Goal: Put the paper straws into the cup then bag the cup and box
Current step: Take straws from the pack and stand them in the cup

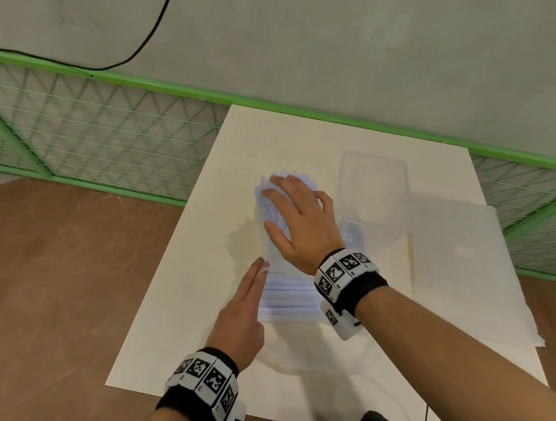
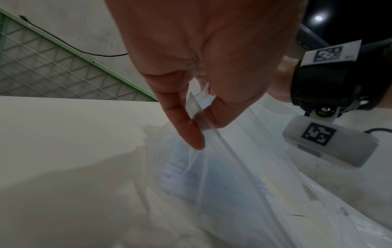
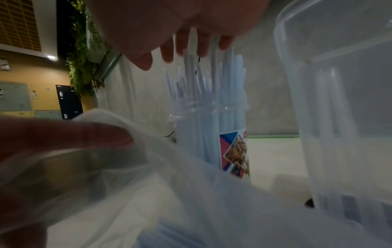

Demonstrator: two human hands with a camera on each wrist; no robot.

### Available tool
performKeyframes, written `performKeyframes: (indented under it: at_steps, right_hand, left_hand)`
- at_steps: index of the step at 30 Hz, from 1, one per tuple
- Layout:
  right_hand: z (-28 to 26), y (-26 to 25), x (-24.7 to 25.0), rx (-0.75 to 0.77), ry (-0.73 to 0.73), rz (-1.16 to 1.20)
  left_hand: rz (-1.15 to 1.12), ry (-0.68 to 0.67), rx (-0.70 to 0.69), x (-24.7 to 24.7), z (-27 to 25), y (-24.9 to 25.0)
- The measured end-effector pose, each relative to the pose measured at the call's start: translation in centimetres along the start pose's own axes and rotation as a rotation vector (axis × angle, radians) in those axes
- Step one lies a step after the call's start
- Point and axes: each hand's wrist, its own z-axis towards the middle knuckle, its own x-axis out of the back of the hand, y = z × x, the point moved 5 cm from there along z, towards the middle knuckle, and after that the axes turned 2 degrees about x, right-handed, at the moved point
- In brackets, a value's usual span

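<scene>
1. Two bare hands work over a white table (image 1: 182,287).
2. The right hand (image 1: 300,223) is spread wide, with straight fingers lying flat on the tops of the paper straws (image 3: 203,83).
3. The paper straws stand up in a clear cup (image 3: 212,134), and their tops poke out above its rim.
4. The cup has a bright sticker (image 3: 234,154) on its side.
5. The left hand (image 1: 243,319) pinches the edge of a clear plastic bag (image 2: 222,184) between thumb and finger.
6. The bag edge is lifted up beside the cup. In the right wrist view the bag covers the low part of the cup.
7. More paper straws (image 1: 287,302) lie flat in a pile on the table, between the two wrists. I cannot tell if they are inside the bag.
8. A clear plastic box (image 1: 374,189) sits on the table just beside the cup, on the right.
9. A green wire fence (image 1: 92,133) stands behind the table.
</scene>
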Motion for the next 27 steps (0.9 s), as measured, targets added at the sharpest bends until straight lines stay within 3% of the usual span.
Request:
performKeyframes:
  at_steps: [2, 7, 12, 17, 22, 25, 27]
  right_hand:
    - [0.5, -0.2, 0.6, -0.005, 0.019, 0.0]
    - [1.3, -0.2, -1.0, 0.008, -0.164, -0.088]
    - [1.4, -0.4, 0.9, 0.051, 0.069, 0.071]
    - [1.0, -0.6, -0.9, 0.145, -0.105, -0.105]
    - [0.1, -1.0, 1.9, 0.153, 0.041, -0.058]
    - [-2.3, -3.2, 3.2, 0.279, 0.161, 0.132]
    - [-5.1, -4.7, 2.7, 0.329, 0.082, 0.214]
  left_hand:
    - [0.011, -0.008, -0.002, -0.2, 0.0, 0.0]
    - [0.022, -0.008, 0.003, -0.1, 0.1, 0.2]
    - [0.024, -0.007, -0.009, -0.1, 0.1, 0.1]
    - [0.045, -0.002, -0.005, -0.1, 0.2, 0.2]
    - [0.03, -0.005, 0.01, -0.2, 0.1, 0.0]
    - [0.032, -0.009, 0.013, -0.4, 0.1, -0.3]
    - [0.047, -0.015, 0.01, -0.5, 0.1, -0.4]
